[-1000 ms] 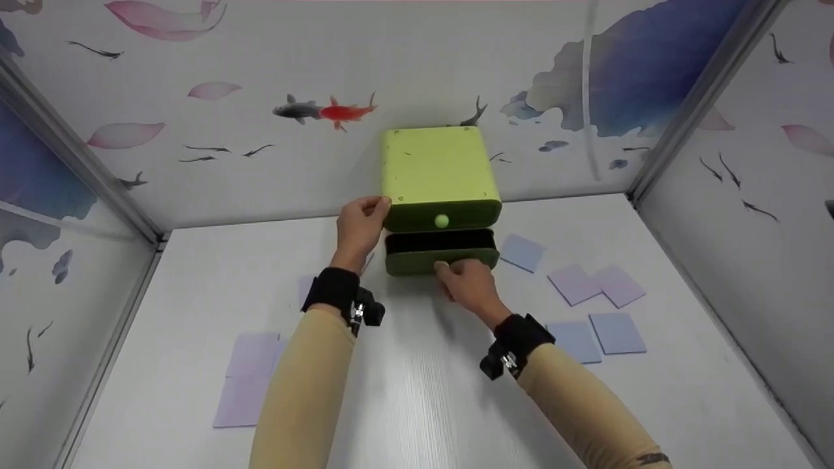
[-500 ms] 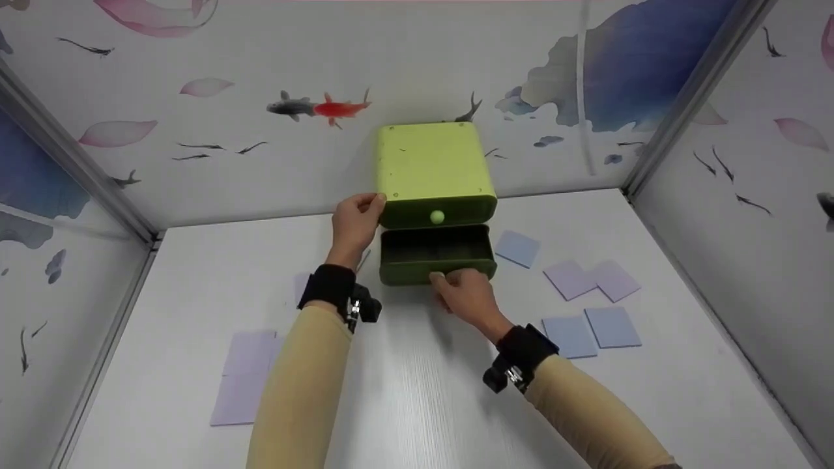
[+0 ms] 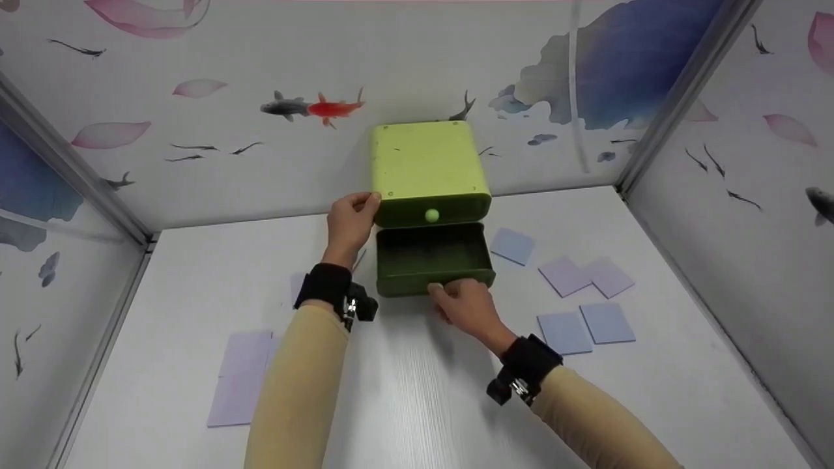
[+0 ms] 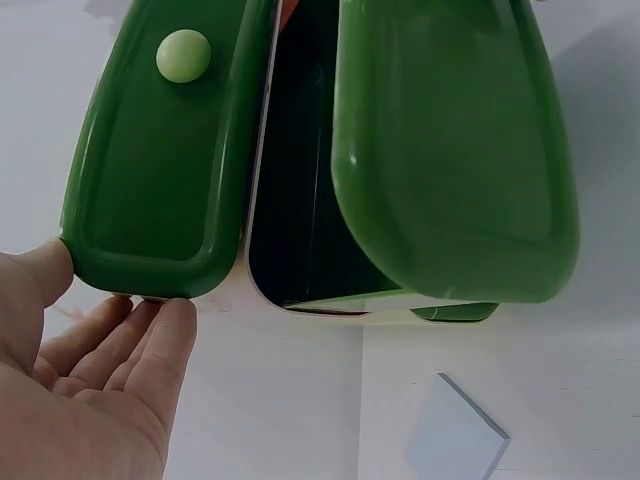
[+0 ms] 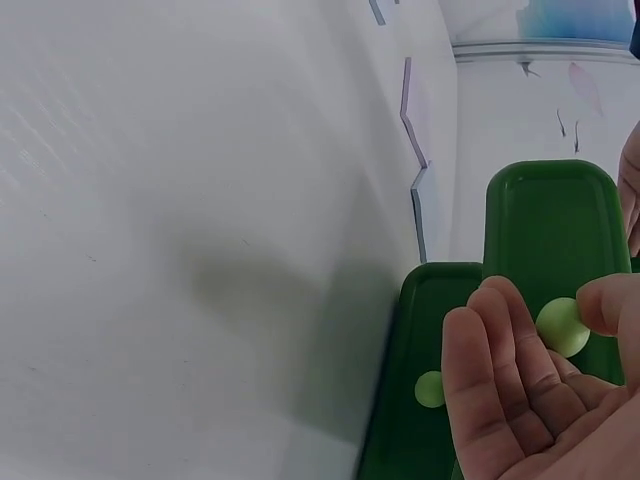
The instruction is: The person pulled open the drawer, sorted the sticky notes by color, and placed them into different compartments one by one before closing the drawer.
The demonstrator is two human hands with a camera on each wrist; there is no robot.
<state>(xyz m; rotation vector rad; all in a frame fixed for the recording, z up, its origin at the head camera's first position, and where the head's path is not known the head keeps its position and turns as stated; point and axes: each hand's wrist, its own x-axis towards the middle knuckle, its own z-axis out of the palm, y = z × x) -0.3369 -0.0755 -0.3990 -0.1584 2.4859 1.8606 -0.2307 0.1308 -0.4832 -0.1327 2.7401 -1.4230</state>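
Note:
A small green drawer cabinet (image 3: 427, 156) stands at the back of the table against the wall. Its middle drawer (image 3: 433, 251) is pulled out, and its dark inside shows no object. At the cabinet's front left corner, my left hand (image 3: 349, 225) holds the casing between thumb and fingers. The top drawer front (image 4: 150, 150) there is closed. My right hand (image 3: 468, 306) pinches the round light-green knob (image 5: 563, 327) of the pulled-out drawer. Below it, in the right wrist view, a lower drawer front (image 5: 425, 320) with its own knob (image 5: 429, 389) is partly hidden by the fingers.
Several thin blue and purple square tiles lie right of the cabinet, such as a blue tile (image 3: 513, 246) and a purple tile (image 3: 564, 276). More purple tiles (image 3: 238, 397) lie at the left, partly under the left sleeve. Printed walls enclose the white table (image 3: 417, 397).
The middle drawer has slid farther out toward me, with my right hand moving along on its knob, and more of its inside shows. My left hand stays at the cabinet's corner.

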